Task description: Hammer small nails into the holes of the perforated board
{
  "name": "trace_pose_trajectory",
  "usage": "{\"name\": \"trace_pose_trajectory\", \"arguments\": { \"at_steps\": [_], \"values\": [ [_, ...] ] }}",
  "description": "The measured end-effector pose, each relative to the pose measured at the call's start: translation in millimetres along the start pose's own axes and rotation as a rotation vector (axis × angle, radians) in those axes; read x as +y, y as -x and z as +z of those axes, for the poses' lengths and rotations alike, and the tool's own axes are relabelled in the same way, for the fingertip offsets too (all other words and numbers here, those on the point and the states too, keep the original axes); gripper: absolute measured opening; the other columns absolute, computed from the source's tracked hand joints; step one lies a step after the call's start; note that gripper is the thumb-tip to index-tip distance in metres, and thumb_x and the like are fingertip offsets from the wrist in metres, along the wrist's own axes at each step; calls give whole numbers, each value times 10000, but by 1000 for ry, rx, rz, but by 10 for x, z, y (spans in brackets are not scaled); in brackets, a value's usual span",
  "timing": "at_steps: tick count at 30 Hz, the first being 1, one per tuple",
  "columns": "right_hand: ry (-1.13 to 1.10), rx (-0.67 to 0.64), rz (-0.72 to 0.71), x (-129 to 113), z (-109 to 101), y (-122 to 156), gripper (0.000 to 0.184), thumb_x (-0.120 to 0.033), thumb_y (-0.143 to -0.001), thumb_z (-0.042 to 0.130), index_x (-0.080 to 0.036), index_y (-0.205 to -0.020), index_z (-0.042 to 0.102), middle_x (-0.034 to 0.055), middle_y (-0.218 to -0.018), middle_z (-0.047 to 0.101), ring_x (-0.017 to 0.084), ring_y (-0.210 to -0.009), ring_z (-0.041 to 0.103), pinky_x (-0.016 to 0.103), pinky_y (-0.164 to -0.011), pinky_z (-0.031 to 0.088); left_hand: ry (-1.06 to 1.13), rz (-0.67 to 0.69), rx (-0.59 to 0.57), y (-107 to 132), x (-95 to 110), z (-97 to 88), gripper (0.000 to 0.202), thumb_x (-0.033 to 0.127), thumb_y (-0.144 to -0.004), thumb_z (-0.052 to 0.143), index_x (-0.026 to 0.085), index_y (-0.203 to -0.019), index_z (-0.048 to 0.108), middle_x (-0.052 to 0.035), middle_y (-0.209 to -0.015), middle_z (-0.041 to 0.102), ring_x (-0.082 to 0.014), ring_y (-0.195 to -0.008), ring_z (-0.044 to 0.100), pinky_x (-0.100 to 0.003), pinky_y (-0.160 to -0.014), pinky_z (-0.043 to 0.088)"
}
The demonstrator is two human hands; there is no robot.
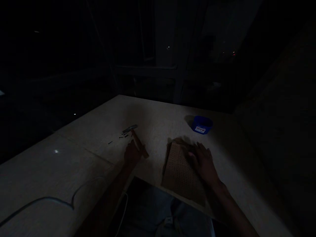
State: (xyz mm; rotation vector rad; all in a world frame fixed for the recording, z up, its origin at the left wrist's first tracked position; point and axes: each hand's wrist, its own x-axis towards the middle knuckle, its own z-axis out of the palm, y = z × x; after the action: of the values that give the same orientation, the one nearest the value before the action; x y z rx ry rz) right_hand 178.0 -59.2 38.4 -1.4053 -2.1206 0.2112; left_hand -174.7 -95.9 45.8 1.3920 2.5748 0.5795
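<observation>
Head camera, forward-down, close over table (pixel 86 138)

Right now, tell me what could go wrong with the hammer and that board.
Dim light: the hammer in the left hand could miss its mark.
The right hand lies flat on the board, where a blow might catch fingers.
Loose nails beside the hammer head could scatter.

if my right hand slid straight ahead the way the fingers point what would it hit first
Probably nothing: the right hand lies flat on the perforated board, fingers aimed away and slightly left, toward plain table top. The blue tub seems just right of that line, though dim light blurs depth.
</observation>
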Motion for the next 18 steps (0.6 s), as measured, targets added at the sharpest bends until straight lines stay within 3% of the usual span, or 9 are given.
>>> {"name": "trace_pose_trajectory", "arguments": {
  "at_steps": [4, 7, 13, 18],
  "values": [
    [-169, 0, -46, -385, -167, -82, 498, -502, -1024, 441, -192, -1372, 618, 170, -1528, 522, 340, -1454, 422, 606, -1194, 298, 56, -117, -142, -151, 121, 43, 629, 586, -874, 586, 146, -1313, 489, -196, -1211, 701, -339, -1078, 708, -390, -824, 534],
    [-345, -53, -96, -687, -139, -102, 451, -470, -1016, 482, -211, -1349, 642, 145, -1465, 593, 321, -1406, 489, 561, -1181, 356, 67, -160, -158, -286, 153, 75, 588, 466, -833, 667, 136, -1290, 504, -205, -1154, 725, -363, -1055, 715, -411, -825, 531],
    [-712, -162, -48, -1125, 365, -260, 396, -475, -932, 597, -224, -1213, 719, 144, -1341, 686, 331, -1283, 603, 544, -1132, 419, 243, -152, -83, -428, 60, 35, 436, 345, -801, 712, 178, -1187, 598, -145, -1205, 723, -269, -1085, 713, -297, -805, 525],
    [-1100, -330, 191, -1530, 840, -670, 440, -548, -772, 725, -235, -1080, 706, 114, -1188, 737, 303, -1129, 673, 479, -1036, 485, 374, -172, -17, -138, -28, 4, 419, 301, -815, 693, 179, -1202, 586, -85, -1054, 755, -207, -912, 737, -262, -707, 523]
  ]
}}
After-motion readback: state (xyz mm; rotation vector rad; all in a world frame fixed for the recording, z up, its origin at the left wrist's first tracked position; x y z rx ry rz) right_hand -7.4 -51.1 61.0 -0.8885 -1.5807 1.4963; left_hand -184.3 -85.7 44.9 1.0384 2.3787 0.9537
